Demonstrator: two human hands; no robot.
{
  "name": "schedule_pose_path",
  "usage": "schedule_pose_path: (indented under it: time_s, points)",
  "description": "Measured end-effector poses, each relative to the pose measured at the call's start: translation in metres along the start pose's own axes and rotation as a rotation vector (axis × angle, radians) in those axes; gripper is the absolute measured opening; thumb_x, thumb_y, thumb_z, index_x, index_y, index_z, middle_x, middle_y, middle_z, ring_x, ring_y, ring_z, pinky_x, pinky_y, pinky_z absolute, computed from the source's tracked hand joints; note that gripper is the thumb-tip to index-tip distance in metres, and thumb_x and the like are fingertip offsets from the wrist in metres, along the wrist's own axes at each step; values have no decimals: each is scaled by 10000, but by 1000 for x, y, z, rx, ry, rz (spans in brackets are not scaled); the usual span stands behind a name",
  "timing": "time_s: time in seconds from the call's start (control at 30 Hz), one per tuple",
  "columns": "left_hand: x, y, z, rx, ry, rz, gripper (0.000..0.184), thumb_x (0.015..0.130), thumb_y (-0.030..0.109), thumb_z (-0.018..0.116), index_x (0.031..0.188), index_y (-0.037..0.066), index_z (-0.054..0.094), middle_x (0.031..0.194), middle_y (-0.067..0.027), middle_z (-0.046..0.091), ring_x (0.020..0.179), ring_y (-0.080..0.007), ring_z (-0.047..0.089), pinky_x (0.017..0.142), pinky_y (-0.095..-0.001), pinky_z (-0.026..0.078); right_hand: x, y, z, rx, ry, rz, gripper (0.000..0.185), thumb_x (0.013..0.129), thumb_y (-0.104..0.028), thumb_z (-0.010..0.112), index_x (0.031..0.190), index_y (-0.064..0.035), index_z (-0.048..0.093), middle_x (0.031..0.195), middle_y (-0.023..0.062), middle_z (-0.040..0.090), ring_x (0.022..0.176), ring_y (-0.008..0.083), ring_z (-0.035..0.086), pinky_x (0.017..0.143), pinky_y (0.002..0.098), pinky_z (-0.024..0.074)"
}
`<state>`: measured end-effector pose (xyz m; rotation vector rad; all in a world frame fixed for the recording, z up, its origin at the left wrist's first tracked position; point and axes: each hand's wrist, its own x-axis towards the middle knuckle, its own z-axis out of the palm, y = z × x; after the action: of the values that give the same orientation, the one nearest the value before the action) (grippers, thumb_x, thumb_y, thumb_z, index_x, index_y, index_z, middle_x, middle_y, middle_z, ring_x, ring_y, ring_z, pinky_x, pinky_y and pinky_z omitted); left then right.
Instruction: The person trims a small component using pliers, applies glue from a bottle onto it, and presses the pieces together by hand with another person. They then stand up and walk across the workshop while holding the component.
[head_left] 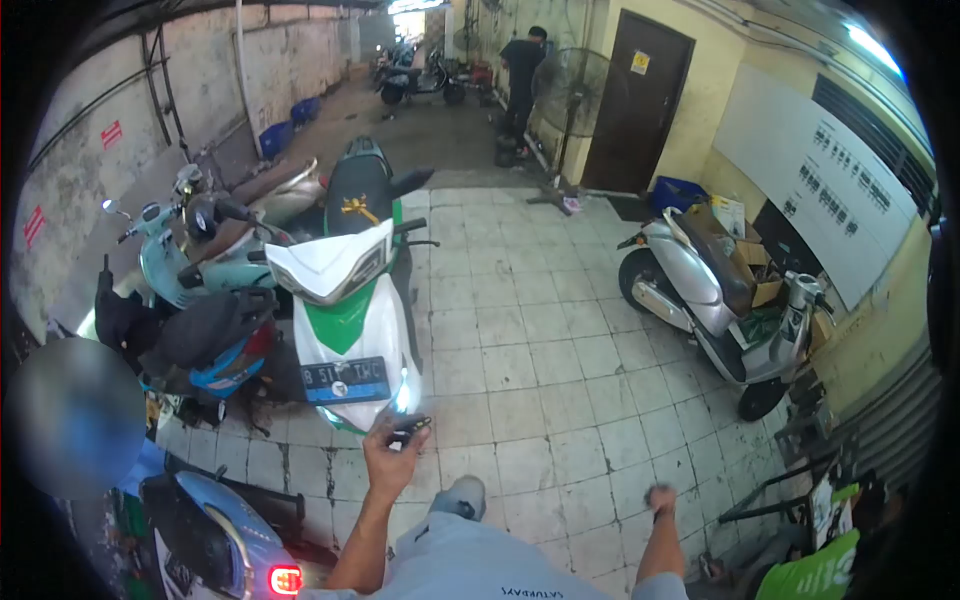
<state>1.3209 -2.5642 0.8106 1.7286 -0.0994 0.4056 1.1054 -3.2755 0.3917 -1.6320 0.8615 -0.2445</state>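
Observation:
My left hand is raised, its fingers closed around a small black object whose kind I cannot make out. Just beyond it stands a white and green scooter, its front facing me. A dark number plate is on its front, and a light glows beside the plate. My right hand hangs low over the tiled floor at my side, touching nothing that I can see. Its fingers are too small and smeared to read.
Several scooters crowd the left, including a pale turquoise scooter. A blue scooter with a lit red lamp is close at lower left, beside a person. A silver scooter stands right. Another person stands near a large fan.

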Motion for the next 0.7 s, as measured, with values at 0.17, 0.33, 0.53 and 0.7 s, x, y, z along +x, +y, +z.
schedule_pose_path:
  time_s: [0.17,0.33,0.53,0.7]
  points:
    - [124,-31,97,0,-14,-60,185,834,-25,824,1011,1,775,982,-57,695,823,-134,686,681,-263,544,99,-286,132,-45,176,-54,158,1003,-108,615,1065,9,702,861,132,748,645,209,707,547,345,555]
    - [292,-53,200,22,-46,53,211,825,-27,833,1025,22,788,982,-87,711,824,-149,704,690,-260,563,185,-189,195,-921,-53,-276,298,970,-287,643,1068,-23,740,947,130,783,820,308,749,771,422,612]
    - [482,-65,299,-21,-137,144,233,826,-29,843,1045,35,796,1010,-102,724,845,-161,733,692,-265,603,129,-151,281,-831,-622,534,358,972,-343,517,1010,-111,788,1045,102,791,968,293,745,841,488,584]
    - [618,-119,379,8,-137,91,211,818,-32,839,1018,-3,780,994,-92,711,885,-154,708,723,-268,569,250,-222,379,-484,-450,819,358,972,-348,530,1034,-95,775,1070,101,776,989,285,731,844,496,582]
